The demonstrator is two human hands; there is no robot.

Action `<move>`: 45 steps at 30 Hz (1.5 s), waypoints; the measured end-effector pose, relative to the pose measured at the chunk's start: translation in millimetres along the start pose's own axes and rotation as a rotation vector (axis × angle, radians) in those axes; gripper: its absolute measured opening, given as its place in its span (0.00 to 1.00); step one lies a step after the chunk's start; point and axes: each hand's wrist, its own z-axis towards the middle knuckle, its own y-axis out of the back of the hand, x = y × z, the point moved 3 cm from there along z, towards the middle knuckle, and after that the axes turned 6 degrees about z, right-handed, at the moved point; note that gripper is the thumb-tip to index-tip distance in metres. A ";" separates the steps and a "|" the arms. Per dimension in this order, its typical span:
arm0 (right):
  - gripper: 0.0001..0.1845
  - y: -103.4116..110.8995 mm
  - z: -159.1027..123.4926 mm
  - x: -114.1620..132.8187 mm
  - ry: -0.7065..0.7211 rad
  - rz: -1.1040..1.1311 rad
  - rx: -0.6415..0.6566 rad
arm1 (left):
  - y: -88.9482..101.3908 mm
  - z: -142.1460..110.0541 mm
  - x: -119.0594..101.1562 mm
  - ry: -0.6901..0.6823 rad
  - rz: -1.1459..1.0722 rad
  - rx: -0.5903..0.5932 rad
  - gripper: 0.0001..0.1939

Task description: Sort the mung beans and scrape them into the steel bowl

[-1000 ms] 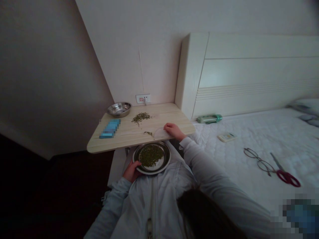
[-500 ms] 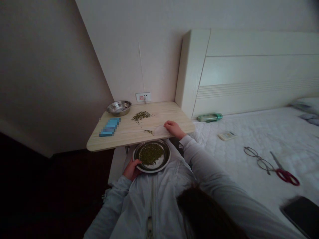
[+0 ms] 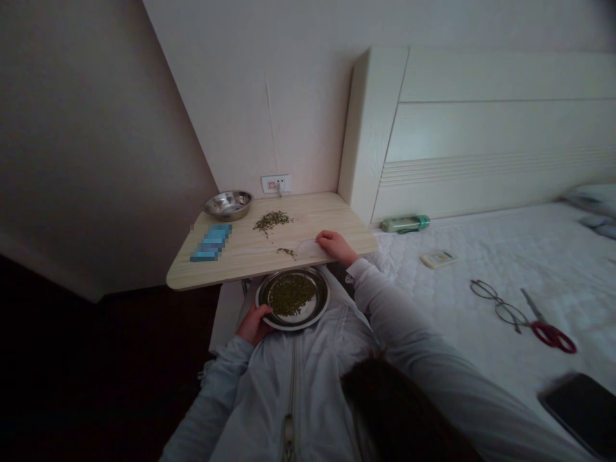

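Observation:
My left hand [image 3: 254, 324] grips the left rim of a round steel bowl [image 3: 322, 307] on my lap, thumb over the edge. Small green grains [image 3: 291, 295], perhaps beans, cover much of the bowl's bottom. On the small wooden table, my right hand [image 3: 332, 245] pinches a thin, pale, translucent curved sheet [image 3: 307, 248] by its right side. Just left of that sheet lies a short streak of green grains [image 3: 287, 252]. Farther back, a larger pile of the same grains [image 3: 272, 222] is spread on the tabletop [image 3: 231, 264].
A second steel bowl [image 3: 229, 205] stands at the table's back left, with a blurred blue rectangular item [image 3: 212, 242] before it. On the bed at right lie a green bottle [image 3: 405, 223], a small pale device [image 3: 439, 258], glasses [image 3: 498, 305], red-handled scissors [image 3: 552, 336] and a dark phone-like object [image 3: 582, 410].
The view has tilted slightly, so everything sits a little higher. Both hands keep their grips, and the streak of grains now appears slightly apart from the sheet.

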 end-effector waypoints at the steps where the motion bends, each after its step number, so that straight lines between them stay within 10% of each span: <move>1: 0.08 -0.1 -0.1 0.1 -0.001 0.000 0.003 | 0.7 0.9 0.6 0.007 0.003 -0.004 0.28; 45: 0.08 2.2 -0.5 0.1 -0.009 -0.049 -0.067 | -0.3 0.9 0.0 0.039 -0.027 -0.011 0.28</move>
